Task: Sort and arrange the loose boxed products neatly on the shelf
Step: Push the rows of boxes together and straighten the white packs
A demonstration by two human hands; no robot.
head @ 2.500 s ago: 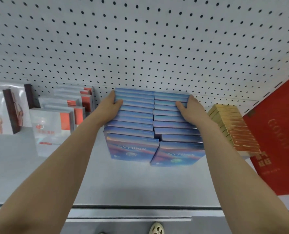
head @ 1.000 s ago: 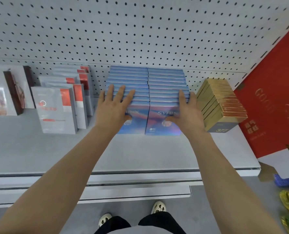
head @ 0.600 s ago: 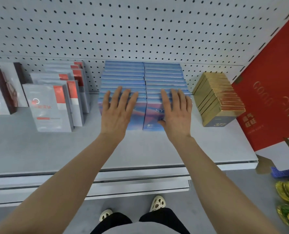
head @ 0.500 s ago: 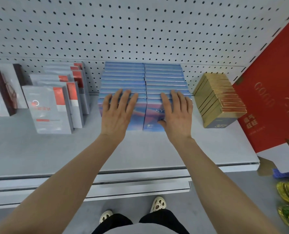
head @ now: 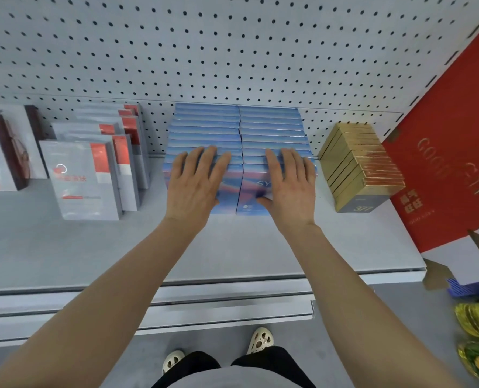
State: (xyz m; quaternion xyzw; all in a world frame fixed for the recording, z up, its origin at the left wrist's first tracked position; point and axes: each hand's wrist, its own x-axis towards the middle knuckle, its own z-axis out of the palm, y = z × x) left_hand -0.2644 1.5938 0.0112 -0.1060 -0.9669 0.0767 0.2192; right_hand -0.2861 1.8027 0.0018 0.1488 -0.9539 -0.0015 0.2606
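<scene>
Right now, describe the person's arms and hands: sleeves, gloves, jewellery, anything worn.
Both forearms are bare all the way to the picture's lower edge, so no sleeves show. The left hand and the right hand wear no gloves. No rings show on the fingers, and there is no watch or bracelet at either wrist. No marks or bandages are visible.

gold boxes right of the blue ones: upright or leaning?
Leaning. The gold boxes stand on edge in a row tilted toward the pegboard, apart from the blue boxes.
</scene>
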